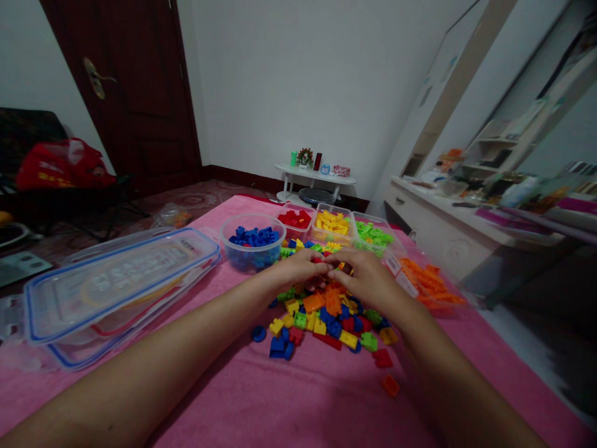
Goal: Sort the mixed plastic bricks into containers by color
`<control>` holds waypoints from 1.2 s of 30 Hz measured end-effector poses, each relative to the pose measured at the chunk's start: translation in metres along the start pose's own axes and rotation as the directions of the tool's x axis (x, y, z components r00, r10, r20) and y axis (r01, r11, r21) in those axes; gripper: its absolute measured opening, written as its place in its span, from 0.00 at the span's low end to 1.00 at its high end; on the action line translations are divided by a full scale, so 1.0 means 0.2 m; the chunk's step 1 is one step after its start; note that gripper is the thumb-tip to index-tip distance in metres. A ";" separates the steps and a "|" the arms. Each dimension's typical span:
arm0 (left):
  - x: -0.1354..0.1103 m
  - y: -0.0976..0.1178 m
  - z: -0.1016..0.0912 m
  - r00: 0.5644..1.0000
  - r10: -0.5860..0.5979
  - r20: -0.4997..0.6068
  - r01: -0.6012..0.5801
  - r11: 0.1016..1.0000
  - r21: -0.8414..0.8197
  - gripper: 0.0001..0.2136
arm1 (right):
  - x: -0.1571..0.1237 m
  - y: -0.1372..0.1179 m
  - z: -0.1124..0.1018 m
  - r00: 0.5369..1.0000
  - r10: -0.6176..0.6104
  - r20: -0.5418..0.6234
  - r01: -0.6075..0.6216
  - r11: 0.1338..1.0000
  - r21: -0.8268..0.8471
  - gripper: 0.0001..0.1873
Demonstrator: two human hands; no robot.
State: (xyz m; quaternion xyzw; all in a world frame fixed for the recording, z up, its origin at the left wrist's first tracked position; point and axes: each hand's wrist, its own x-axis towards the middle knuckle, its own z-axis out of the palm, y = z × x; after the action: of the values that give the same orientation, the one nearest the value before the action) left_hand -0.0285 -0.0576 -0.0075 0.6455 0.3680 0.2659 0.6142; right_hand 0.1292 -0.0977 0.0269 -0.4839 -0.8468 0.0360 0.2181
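Over a mixed pile of toy building bricks point(321, 311), my left hand point(301, 266) and my right hand point(361, 269) meet with their fingertips together. Both are closed in a pinch. A bit of red shows between the fingers, too small and covered to tell whether it is held or lies behind. Red, yellow, blue, green and orange bricks spread beneath and in front of the hands. Behind the pile stand a round tub of blue bricks point(228, 249), a box of red bricks point(305, 233), a box of yellow bricks point(345, 238) and a box of green bricks point(387, 227).
Orange bricks point(431, 280) fill a clear box beside my right forearm. Stacked clear lids with blue rims point(125, 280) lie at the left on the pink cloth point(224, 398). A white dresser point(433, 214) stands at the right, a small white table point(321, 173) beyond.
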 end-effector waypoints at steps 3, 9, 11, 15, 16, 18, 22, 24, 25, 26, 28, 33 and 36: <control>0.00 0.00 0.00 1.000 0.020 0.007 -0.020 0.999 0.030 0.07 | 0.00 0.01 0.01 1.000 0.003 -0.010 -0.003 1.000 -0.006 0.14; 0.00 0.00 0.00 0.999 0.023 0.024 -0.025 0.997 0.074 0.08 | -0.01 0.01 0.01 1.000 0.002 0.003 -0.002 1.000 0.001 0.14; 0.00 -0.01 0.00 0.999 0.036 0.032 -0.038 0.996 0.077 0.08 | -0.01 0.00 0.01 1.000 0.004 0.004 -0.004 1.000 -0.004 0.14; 0.01 -0.02 -0.01 0.998 0.045 0.045 -0.048 0.996 0.080 0.09 | -0.01 0.01 0.01 1.000 0.000 0.012 0.000 1.000 -0.012 0.14; 0.01 -0.02 -0.01 0.998 0.046 0.047 -0.050 0.995 0.081 0.09 | -0.01 0.01 0.01 1.000 -0.001 0.012 0.001 1.000 -0.012 0.14; 0.01 -0.02 -0.01 0.998 0.049 0.049 -0.053 0.995 0.085 0.09 | 0.00 0.01 0.01 1.000 0.000 0.013 0.001 1.000 -0.011 0.14; 0.01 -0.02 -0.01 0.997 0.051 0.050 -0.057 0.993 0.105 0.10 | 0.00 0.02 0.02 1.000 0.005 0.022 -0.005 1.000 -0.005 0.14; 0.02 -0.02 -0.01 0.997 0.054 0.053 -0.060 0.992 0.111 0.10 | 0.00 0.02 0.02 1.000 0.004 0.024 -0.004 1.000 -0.001 0.14; 0.02 -0.02 -0.01 0.997 0.054 0.055 -0.060 0.992 0.111 0.10 | 0.00 0.02 0.02 1.000 0.002 0.024 -0.002 1.000 -0.001 0.14; 0.02 -0.02 -0.01 0.997 0.053 0.056 -0.059 0.992 0.110 0.10 | 0.00 0.02 0.02 1.000 0.002 0.024 -0.002 1.000 -0.002 0.14; 0.01 -0.02 -0.01 0.997 0.048 0.052 -0.054 0.992 0.112 0.10 | 0.00 0.02 0.02 1.000 0.007 0.024 -0.007 1.000 -0.005 0.14; 0.01 -0.01 -0.01 0.997 0.050 0.055 -0.056 0.992 0.115 0.11 | -0.01 0.02 0.02 1.000 0.004 0.027 -0.004 1.000 -0.005 0.13; 0.01 -0.01 -0.01 0.997 0.053 0.063 -0.061 0.991 0.122 0.11 | -0.01 0.02 0.02 1.000 0.002 0.027 -0.002 1.000 -0.003 0.13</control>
State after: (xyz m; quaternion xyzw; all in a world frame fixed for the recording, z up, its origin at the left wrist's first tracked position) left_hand -0.0293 -0.0558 -0.0099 0.7002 0.3466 0.2405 0.5759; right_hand 0.1315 -0.0957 0.0217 -0.4846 -0.8491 0.0417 0.2058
